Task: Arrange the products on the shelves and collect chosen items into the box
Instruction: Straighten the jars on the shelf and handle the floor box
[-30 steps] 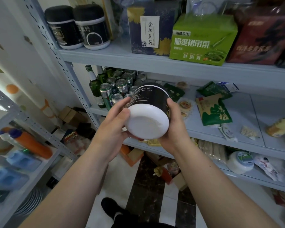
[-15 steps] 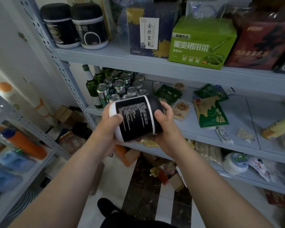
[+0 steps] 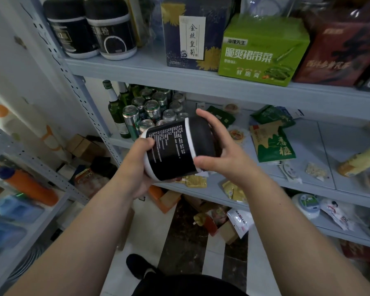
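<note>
The black jar lay on its side in the air, in front of the middle shelf. The left hand gripped its bottom end, with the thumb on the white writing. The right hand held the lid end, with the thumb on the side and the fingers curled round the top. Two more black jars stood on the top shelf, left of a dark blue box and a green box. Beer cans stood just behind the held jar.
</note>
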The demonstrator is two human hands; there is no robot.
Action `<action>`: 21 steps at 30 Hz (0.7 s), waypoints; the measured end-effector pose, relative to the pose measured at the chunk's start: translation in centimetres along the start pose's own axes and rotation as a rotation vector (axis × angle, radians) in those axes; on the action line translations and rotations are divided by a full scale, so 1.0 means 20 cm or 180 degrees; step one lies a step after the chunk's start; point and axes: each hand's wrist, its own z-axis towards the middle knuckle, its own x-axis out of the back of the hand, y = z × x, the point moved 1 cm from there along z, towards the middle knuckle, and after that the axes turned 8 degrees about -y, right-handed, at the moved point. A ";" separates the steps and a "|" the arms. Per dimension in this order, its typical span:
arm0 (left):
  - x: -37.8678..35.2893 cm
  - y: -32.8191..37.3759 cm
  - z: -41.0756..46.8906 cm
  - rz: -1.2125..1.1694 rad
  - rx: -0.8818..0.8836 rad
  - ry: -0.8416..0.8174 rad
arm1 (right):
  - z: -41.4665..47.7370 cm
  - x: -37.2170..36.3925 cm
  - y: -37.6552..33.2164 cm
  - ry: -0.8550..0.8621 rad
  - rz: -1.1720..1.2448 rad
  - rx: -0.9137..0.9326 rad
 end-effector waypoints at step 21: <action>0.03 0.05 -0.12 0.0372 -0.0356 0.0249 | 0.08 -0.01 -0.14 -0.0355 0.0704 -0.0749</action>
